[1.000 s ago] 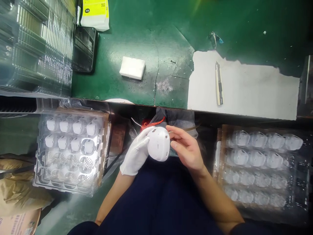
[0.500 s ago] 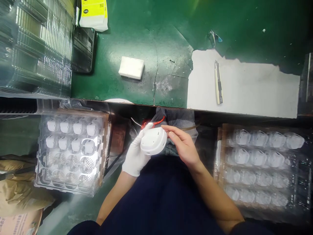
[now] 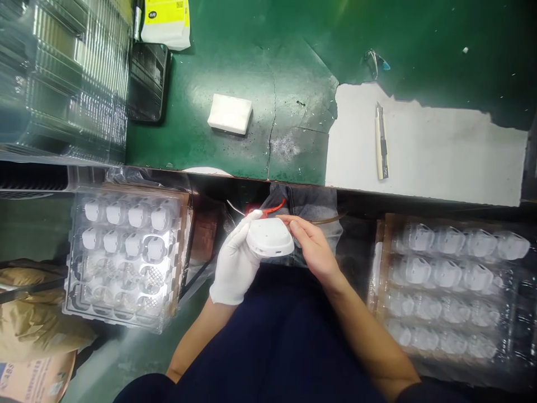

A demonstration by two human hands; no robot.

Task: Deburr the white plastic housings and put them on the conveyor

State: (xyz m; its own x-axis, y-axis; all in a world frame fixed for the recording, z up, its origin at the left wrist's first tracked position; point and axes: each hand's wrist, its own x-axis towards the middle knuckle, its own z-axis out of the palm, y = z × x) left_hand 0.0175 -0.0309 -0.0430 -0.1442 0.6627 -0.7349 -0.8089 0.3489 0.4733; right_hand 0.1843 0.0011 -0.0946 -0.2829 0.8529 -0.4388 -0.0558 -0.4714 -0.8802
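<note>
Held in front of my body, below the bench edge, is a rounded white plastic housing point(image 3: 271, 238) with small slots in its side. My left hand point(image 3: 235, 263), in a white glove, is closed around its left side. My bare right hand point(image 3: 314, 246) has its thumb and fingertips at the housing's upper right edge; part of that grip is hidden behind the housing. Red-handled pliers or a similar tool point(image 3: 273, 209) show partly behind the housing.
A white block point(image 3: 230, 113) lies on the green bench point(image 3: 188, 145). Right of it, a utility knife point(image 3: 382, 143) rests on a pale sheet point(image 3: 453, 151). Clear trays of white parts flank me, a left tray point(image 3: 119, 257) and a right tray point(image 3: 444, 291). A black phone-like device point(image 3: 147, 84) lies near stacked clear plastic point(image 3: 75, 84).
The housing has tilted in my hands, so its slotted side now faces me more. Both hands stay at it, and the whole view has shifted slightly.
</note>
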